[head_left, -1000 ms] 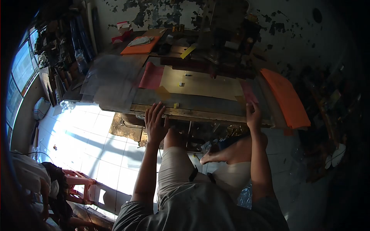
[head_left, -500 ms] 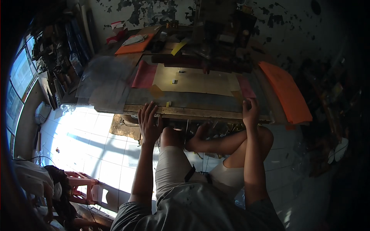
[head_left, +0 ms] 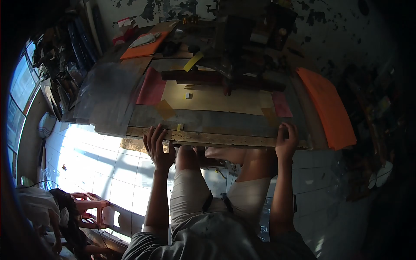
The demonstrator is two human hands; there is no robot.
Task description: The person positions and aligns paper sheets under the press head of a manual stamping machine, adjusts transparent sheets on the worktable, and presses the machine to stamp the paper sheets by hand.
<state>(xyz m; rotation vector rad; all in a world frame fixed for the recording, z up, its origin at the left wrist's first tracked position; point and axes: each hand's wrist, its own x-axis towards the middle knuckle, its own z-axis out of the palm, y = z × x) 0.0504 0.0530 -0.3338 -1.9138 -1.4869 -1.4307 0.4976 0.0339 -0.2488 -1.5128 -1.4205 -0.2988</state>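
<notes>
My left hand (head_left: 159, 147) rests on the front edge of the worktable (head_left: 225, 139), its fingers stretched out and apart. Further along the same edge, the fingers of my right hand (head_left: 287, 142) are bent and closed over the wood. Between and beyond the hands lies a pale yellow sheet (head_left: 225, 102), with a pink piece (head_left: 151, 88) on its left and another pink piece (head_left: 282, 105) on its right. Tan patches (head_left: 165, 110) overlap its near corners. A small yellow piece (head_left: 180, 127) sits near my left fingertips. Over the sheet's far side hangs a dark machine bar (head_left: 195, 77).
Orange sheets (head_left: 327, 108) are stacked at the table's right end, more orange sheets (head_left: 145, 51) at the back left. Clear plastic sheeting (head_left: 104, 93) covers the left end. A pink stool (head_left: 89, 208) and another person (head_left: 43, 208) are at lower left.
My legs have shifted: the raised, crossed leg has come down beneath the table. The view has tilted slightly. Both hands remain at the table edge, the right one now lower over it.
</notes>
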